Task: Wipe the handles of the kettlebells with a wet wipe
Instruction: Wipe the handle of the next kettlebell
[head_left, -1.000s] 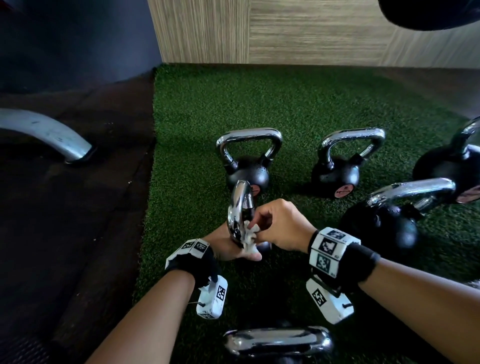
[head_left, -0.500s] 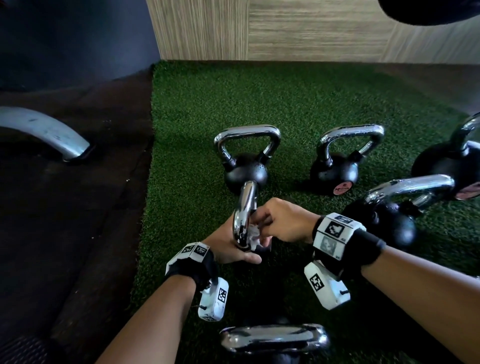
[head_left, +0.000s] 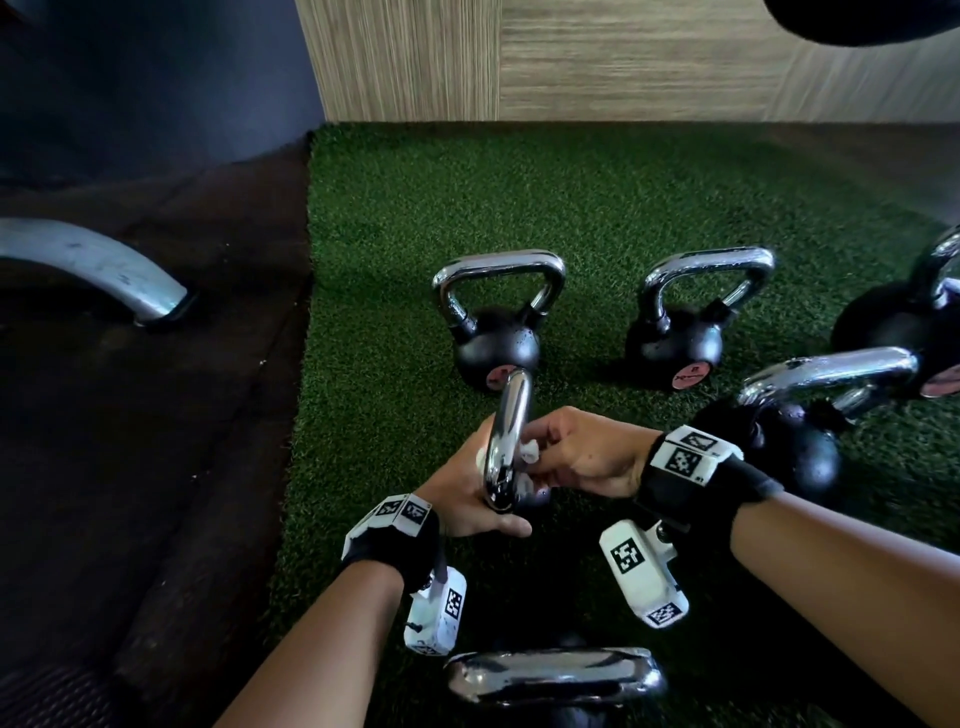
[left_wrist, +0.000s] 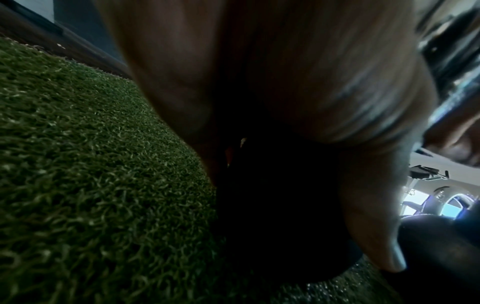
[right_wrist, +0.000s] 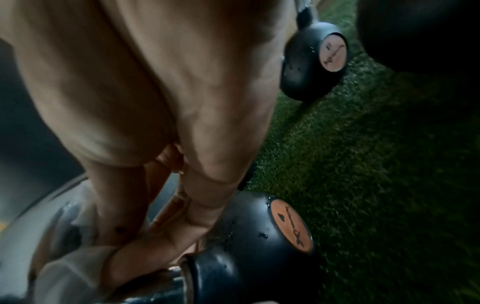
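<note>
A small black kettlebell with a chrome handle (head_left: 508, 436) stands on the green turf in front of me, its handle edge-on to the head camera. My left hand (head_left: 467, 493) grips the kettlebell low down and steadies it; its black body (left_wrist: 272, 195) shows dark under the palm. My right hand (head_left: 576, 454) pinches a white wet wipe (head_left: 530, 451) around the handle's right side. In the right wrist view the wipe (right_wrist: 75, 265) bunches under my fingers against the chrome, beside the body's orange badge (right_wrist: 291, 225).
Several more chrome-handled kettlebells stand on the turf: two behind (head_left: 498, 332) (head_left: 675, 343), two at the right (head_left: 789, 431) (head_left: 914, 322), one handle at my near edge (head_left: 556, 675). Dark rubber floor (head_left: 156, 467) with a grey metal machine foot (head_left: 93, 265) lies left.
The kettlebell's handle has turned slightly and now stands more upright. My right hand with the wipe has shifted a little along the handle. The left hand keeps its grip.
</note>
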